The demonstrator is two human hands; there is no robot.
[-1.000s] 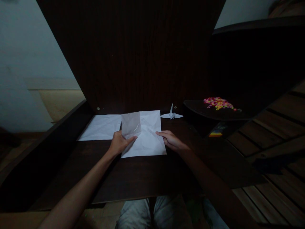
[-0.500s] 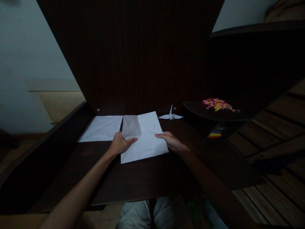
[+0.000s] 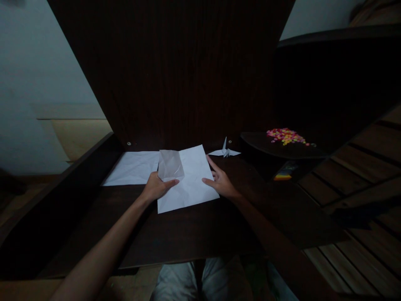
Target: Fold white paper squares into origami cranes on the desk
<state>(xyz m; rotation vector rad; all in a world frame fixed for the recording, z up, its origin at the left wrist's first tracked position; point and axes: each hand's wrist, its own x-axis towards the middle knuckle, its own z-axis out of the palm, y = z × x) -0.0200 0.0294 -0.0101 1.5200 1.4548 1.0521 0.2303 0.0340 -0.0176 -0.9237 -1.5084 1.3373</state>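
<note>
A creased white sheet of paper [image 3: 196,179] is held up over the dark desk, tilted slightly, with its upper left quarter in grey shade. My left hand [image 3: 156,185] grips its left edge, thumb on top and fingers hidden beneath. At the right edge, my right hand [image 3: 222,181] has its thumb on the face of the sheet, while its forefinger stretches up along the side and the other fingers go behind. Just past the sheet's upper right corner stands a folded white paper crane [image 3: 225,153].
Another white sheet [image 3: 131,169] lies at the back left, beside the desk's raised side panel [image 3: 72,184]. On a low rounded shelf [image 3: 253,140] at the right is a heap of small pink and yellow pieces [image 3: 286,136]. A rainbow-striped item [image 3: 283,173] sits under it.
The sheet has shifted slightly left and away from me. My right hand's forefinger has spread out upward along the right edge, and its thumb has stayed on the sheet.
</note>
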